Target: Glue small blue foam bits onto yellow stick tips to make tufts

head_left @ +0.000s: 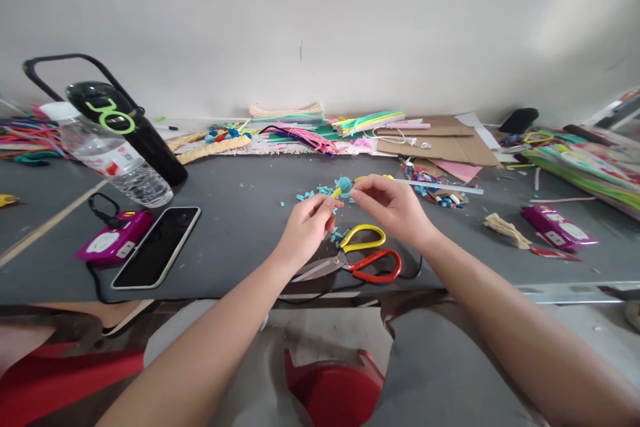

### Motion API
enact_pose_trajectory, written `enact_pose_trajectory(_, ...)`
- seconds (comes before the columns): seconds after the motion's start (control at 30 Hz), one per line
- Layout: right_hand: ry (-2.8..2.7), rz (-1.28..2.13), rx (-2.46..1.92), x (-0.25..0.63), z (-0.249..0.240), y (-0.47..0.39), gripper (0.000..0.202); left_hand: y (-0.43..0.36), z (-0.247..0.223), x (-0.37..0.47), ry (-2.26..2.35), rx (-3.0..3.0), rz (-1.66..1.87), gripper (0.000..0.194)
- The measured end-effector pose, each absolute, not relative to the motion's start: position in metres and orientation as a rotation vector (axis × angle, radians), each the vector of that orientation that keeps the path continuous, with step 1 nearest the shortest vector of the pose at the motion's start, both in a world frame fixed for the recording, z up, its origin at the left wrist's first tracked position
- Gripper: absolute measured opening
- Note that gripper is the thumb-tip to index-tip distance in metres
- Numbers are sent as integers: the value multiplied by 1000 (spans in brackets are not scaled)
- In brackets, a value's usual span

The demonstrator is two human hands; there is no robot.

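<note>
My left hand pinches the yellow stem of a small fuzzy piece with a round blue head, which looks made of pipe cleaner. Close to the right side of that head, my right hand has its thumb and fingertips drawn together; what they hold, if anything, is hidden. A translucent white stick sticks out to the right from behind this hand, with a bit of yellow beside it. Short blue clippings lie scattered under both hands. Scissors with one yellow and one red handle rest just below.
Left: a phone, a purple power socket, a water bottle and a black flask. Pipe-cleaner bundles and cardboard line the back. Right: another purple socket. A red stool stands below.
</note>
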State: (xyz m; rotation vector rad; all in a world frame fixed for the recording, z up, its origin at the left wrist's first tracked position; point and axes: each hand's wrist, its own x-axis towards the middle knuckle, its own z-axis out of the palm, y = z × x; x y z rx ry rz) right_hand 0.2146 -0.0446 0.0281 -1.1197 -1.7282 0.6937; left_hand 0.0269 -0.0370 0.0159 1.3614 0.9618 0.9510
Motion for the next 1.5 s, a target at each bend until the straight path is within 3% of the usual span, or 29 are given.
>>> enact_pose_trajectory(0.5, -1790, 626, -1145, 219, 24, -39, 22, -40, 14, 21, 1143, 1882, 959, 34)
enact_pose_trajectory(1.27, -1787, 507, -1228, 221, 20, -39, 13, -45, 12, 19, 1162, 2171, 928, 25)
enact_pose_trajectory(1.5, -1926, 236, -1103, 215, 24, -45, 7, -45, 11, 19, 1193, 2120, 912, 28)
